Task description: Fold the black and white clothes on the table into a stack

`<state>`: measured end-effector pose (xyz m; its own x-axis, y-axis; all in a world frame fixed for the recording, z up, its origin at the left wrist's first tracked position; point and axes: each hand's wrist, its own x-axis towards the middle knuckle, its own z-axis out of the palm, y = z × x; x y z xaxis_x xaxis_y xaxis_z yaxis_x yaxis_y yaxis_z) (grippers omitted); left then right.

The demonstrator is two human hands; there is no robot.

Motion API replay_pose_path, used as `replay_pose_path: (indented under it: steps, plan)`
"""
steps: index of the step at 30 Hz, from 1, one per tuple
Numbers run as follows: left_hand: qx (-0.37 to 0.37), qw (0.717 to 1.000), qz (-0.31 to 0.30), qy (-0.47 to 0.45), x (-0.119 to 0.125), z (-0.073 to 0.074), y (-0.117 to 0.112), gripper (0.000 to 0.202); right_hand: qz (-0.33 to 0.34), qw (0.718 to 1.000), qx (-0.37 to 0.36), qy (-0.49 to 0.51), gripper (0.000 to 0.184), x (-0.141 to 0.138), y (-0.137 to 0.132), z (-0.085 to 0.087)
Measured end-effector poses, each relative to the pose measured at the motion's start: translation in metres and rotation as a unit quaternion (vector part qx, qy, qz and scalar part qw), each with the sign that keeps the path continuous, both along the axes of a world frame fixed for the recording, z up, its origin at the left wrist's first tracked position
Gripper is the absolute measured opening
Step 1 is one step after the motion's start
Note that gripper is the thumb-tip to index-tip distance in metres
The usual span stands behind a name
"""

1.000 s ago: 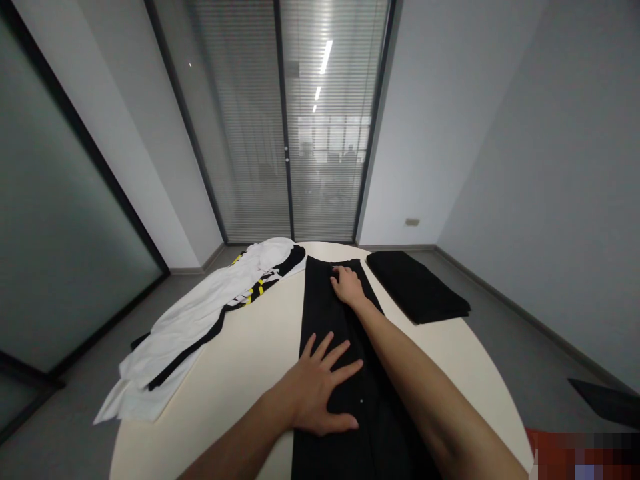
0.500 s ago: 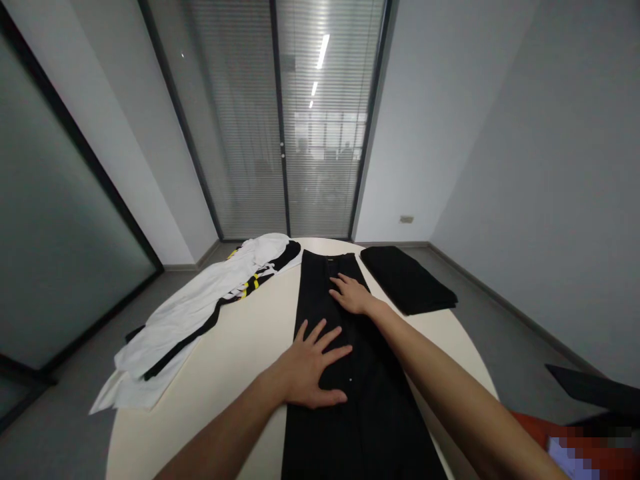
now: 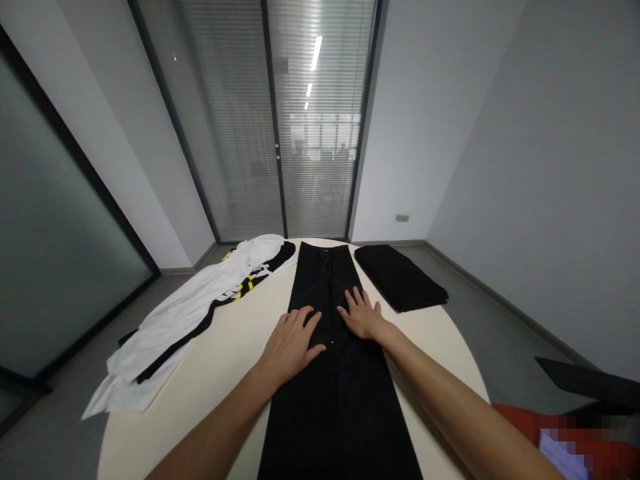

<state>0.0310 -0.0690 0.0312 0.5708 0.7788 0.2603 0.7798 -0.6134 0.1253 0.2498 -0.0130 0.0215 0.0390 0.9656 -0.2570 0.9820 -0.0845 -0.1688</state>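
On my screen I see a bare, slim left forearm [image 3: 225, 408] tapering to a bare left hand [image 3: 291, 341] with slender fingers [image 3: 313, 323]; right forearm [image 3: 440, 390] and right hand [image 3: 363, 320] match.

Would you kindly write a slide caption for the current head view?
Left hand and right hand rest on a long black garment lying between white-and-black clothes and folded black fabric.

Room light: was dim, grey, diffuse.
Glass door [image 3: 320, 190]: showed bright light strips [image 3: 317, 53]; beyond or reflected, could not tell.
Right wall [image 3: 565, 173]: read darker than adjoining wall [image 3: 420, 120].
Black trousers [image 3: 335, 420]: ran near-black, most surface detail lost.
Picture edges: uprights splayed outward.
Lower right: pixel blocks [image 3: 600, 440] masked detail.
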Motion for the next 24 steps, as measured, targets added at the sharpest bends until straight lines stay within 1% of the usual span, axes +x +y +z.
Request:
replay_pose_path:
  steps: [2,4,7,10,12,14,17,19,21,22,24]
  plan:
    - [-0.007,1.000,0.000,-0.003,-0.001,0.002,-0.002,0.060,-0.010,1.000,0.012,-0.007,0.072,-0.002,0.008,-0.006]
    - [-0.028,0.999,-0.023,0.000,-0.004,0.001,-0.006,0.062,-0.011,0.999,0.036,-0.015,0.072,-0.002,0.018,-0.011]
    - [-0.067,0.997,-0.046,0.013,-0.008,-0.004,-0.007,0.068,-0.001,0.996,0.086,-0.002,0.071,0.000,0.032,-0.017]
    - [-0.083,0.996,-0.035,0.016,-0.008,-0.011,-0.002,0.072,0.007,0.989,0.145,0.028,0.067,0.003,0.041,-0.019]
    - [-0.077,0.997,-0.025,0.008,-0.008,-0.012,0.002,0.073,0.023,0.982,0.181,0.047,0.060,0.003,0.040,-0.016]
    - [-0.066,0.997,-0.027,0.001,-0.010,-0.011,0.004,0.072,0.052,0.973,0.212,0.072,0.048,0.001,0.031,-0.011]
    - [-0.073,0.995,-0.067,-0.007,-0.018,-0.010,0.003,0.070,0.108,0.961,0.228,0.114,0.033,-0.003,0.006,-0.001]
    - [-0.092,0.991,-0.092,-0.010,-0.023,-0.010,0.001,0.070,0.159,0.954,0.213,0.136,0.029,-0.003,-0.015,0.005]
    - [-0.107,0.989,-0.098,-0.014,-0.027,-0.010,0.001,0.072,0.212,0.943,0.192,0.169,0.026,0.001,-0.033,0.007]
    - [-0.111,0.989,-0.097,-0.017,-0.028,-0.009,0.000,0.073,0.232,0.935,0.188,0.191,0.027,0.003,-0.040,0.007]
    - [-0.116,0.987,-0.105,-0.029,-0.026,-0.004,-0.001,0.072,0.250,0.921,0.192,0.230,0.028,0.010,-0.049,0.005]
